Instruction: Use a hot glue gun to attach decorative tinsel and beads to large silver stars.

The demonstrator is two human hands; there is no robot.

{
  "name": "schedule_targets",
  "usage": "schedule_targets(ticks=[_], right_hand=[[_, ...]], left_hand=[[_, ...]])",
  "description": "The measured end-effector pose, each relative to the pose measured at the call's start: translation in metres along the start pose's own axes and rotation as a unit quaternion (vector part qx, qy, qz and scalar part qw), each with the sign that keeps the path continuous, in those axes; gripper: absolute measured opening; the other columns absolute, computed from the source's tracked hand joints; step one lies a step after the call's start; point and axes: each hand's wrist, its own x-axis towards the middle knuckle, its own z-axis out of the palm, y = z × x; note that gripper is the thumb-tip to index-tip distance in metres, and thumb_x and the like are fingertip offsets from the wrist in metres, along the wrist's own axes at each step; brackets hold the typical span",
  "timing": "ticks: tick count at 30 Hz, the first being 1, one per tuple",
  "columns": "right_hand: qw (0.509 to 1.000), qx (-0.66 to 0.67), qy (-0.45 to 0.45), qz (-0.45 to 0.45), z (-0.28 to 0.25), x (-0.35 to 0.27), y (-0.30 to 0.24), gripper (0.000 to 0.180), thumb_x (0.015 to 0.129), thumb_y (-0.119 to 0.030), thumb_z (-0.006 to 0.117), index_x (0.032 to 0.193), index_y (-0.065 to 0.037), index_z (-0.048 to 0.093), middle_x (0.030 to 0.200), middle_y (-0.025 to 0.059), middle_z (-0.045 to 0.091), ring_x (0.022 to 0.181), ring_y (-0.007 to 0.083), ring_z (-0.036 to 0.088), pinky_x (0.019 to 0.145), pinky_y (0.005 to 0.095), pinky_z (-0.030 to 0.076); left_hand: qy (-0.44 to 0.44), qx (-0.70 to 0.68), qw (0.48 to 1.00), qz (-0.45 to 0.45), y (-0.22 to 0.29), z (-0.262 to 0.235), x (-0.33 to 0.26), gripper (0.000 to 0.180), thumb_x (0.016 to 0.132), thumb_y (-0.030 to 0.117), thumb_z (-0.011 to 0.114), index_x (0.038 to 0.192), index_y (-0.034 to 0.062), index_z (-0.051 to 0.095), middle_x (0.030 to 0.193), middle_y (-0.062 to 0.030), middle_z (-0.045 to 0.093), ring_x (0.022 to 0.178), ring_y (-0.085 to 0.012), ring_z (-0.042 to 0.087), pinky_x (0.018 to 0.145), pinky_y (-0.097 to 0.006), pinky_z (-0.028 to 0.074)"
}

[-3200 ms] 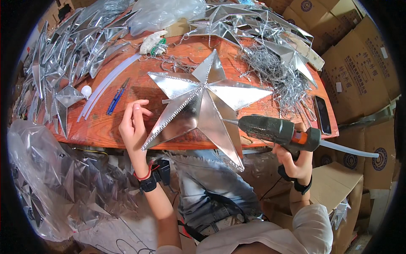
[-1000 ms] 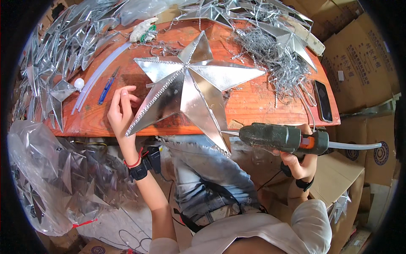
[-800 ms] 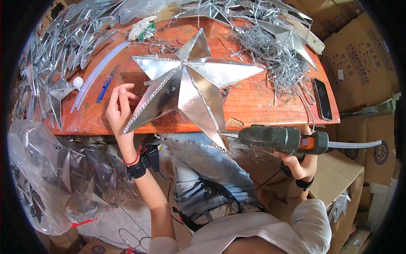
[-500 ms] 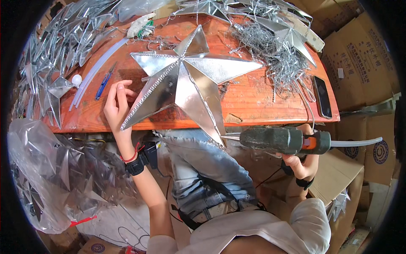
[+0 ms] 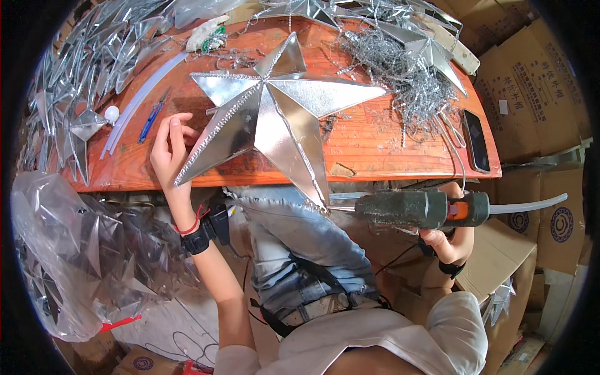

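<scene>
A large silver five-pointed star [image 5: 284,128] is tilted over the near table edge, with a beaded silver trim along one ridge and a glue-like line along another. My left hand [image 5: 172,147] is at its lower left point, fingers curled; its thumb and part of the grip are hidden behind the star. My right hand [image 5: 450,240] is wrapped round a dark green hot glue gun [image 5: 403,209], whose nozzle meets or nearly meets the star's lowest tip. A translucent glue stick [image 5: 531,203] sticks out of the gun's back end.
The orange wooden table [image 5: 400,164] bears tangled silver tinsel [image 5: 415,84], a phone [image 5: 476,140], a blue-handled tool [image 5: 152,119] and glue sticks [image 5: 134,103]. Silver stars [image 5: 94,69] are heaped at the left. A clear bag [image 5: 56,250] hangs below; cartons [image 5: 525,94] stand right.
The star has shifted slightly left and up along with my left hand. The glue gun stays nearly in place, its nozzle still by the lowest tip.
</scene>
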Motion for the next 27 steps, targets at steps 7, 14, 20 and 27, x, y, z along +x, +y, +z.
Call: schedule_targets(ticks=[7,14,20,27], right_hand=[[1.0,-0.008,-0.027,0.005,-0.005,-0.001,-0.001,0.039,0.07,-0.022,0.075,0.093,0.005,0.058,0.088,0.0132,0.058,0.075,0.0214,0.058,0.068,0.031,0.044],[1.0,0.002,-0.017,0.026,-0.007,-0.004,-0.003,0.041,0.069,-0.021,0.076,0.094,0.006,0.058,0.088,0.0132,0.058,0.075,0.0208,0.058,0.067,0.0301,0.044],[0.988,0.109,0.028,0.106,-0.016,-0.016,-0.003,0.041,0.072,-0.017,0.074,0.098,0.006,0.051,0.088,0.0112,0.057,0.08,0.0193,0.057,0.072,0.029,0.044],[0.976,-0.047,0.16,0.139,-0.02,0.007,0.024,0.031,0.078,-0.012,0.068,0.103,0.003,0.056,0.087,0.0046,0.062,0.079,0.0105,0.055,0.072,0.0244,0.044]], left_hand=[[0.002,-0.015,1.0,-0.01,0.003,0.002,-0.001,0.026,0.096,0.021,0.044,0.097,0.0008,0.06,0.065,-0.0012,0.056,0.056,-0.004,0.049,0.052,-0.019,0.038],[0.002,-0.007,1.0,-0.006,0.004,0.003,-0.001,0.026,0.096,0.021,0.044,0.097,0.0006,0.06,0.065,-0.001,0.056,0.056,-0.0042,0.049,0.052,-0.019,0.038],[0.066,-0.032,0.997,0.029,-0.002,0.0,-0.004,0.027,0.096,0.02,0.042,0.099,-0.0017,0.058,0.075,-0.0036,0.057,0.067,-0.0083,0.052,0.062,-0.022,0.043],[0.254,0.065,0.965,0.019,0.014,-0.039,-0.067,0.032,0.094,0.024,0.038,0.101,-0.0003,0.057,0.087,-0.0051,0.054,0.078,-0.0124,0.053,0.068,-0.025,0.042]])
